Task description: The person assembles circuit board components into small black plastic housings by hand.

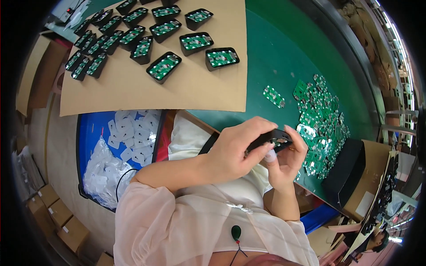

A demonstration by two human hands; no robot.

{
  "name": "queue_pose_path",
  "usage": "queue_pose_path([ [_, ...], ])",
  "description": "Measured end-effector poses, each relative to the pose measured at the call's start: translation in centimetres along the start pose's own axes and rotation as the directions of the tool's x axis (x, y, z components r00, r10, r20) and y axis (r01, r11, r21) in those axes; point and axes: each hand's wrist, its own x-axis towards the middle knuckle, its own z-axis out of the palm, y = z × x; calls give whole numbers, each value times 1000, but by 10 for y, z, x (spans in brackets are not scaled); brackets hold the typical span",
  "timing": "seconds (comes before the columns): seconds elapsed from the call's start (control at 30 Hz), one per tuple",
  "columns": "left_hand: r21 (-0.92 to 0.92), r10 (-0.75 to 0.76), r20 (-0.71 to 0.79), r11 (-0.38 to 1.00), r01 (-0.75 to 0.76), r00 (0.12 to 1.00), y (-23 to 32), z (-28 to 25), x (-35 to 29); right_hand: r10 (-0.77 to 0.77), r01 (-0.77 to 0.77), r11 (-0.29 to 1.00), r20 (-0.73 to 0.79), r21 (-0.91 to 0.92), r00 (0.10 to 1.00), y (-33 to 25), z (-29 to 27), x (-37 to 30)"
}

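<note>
Currently, from my remote seat, I see one black case (281,134) held between both hands, just left of the heaped boards (320,128). My left hand (234,148) pinches it, thumb against fingers; my right hand (289,160) curls its fingers around the right end. Filled cases (164,66) stand on cardboard (153,96).

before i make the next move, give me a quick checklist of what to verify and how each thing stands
1. Black housing supported: ok, left hand and right hand both on it.
2. Its inside properly fitted: cannot tell, fingers and tilt hide most of it.
3. Loose circuit boards at hand: ok, piled on the green table to the right.
4. Nearest housings on the cardboard sheet fitted with boards: ok, green boards show in them.
5. White flat pieces all unbagged: not ok, some are in a clear bag.
</note>
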Motion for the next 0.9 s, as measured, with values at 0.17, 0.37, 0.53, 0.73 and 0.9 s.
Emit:
queue_pose_path([
  [0.17,185,119,152,972,-147,981,11,-23,35,39,-41,999,-184,-7,982,5,12,13],
  [0.37,724,265,-97,680,-115,959,-25,-100,151,314,-309,941,-13,140,949,5,0,13],
  [0.53,832,199,-328,524,182,923,-71,-177,232,388,-388,917,25,93,921,9,-1,2],
  [0.73,969,-114,-238,40,244,965,-98,-177,249,467,-466,884,-7,30,884,9,-6,1],
  [0.9,980,-14,-196,-35,196,980,-82,-184,254,457,-457,889,-16,-11,889,9,-12,0],
])
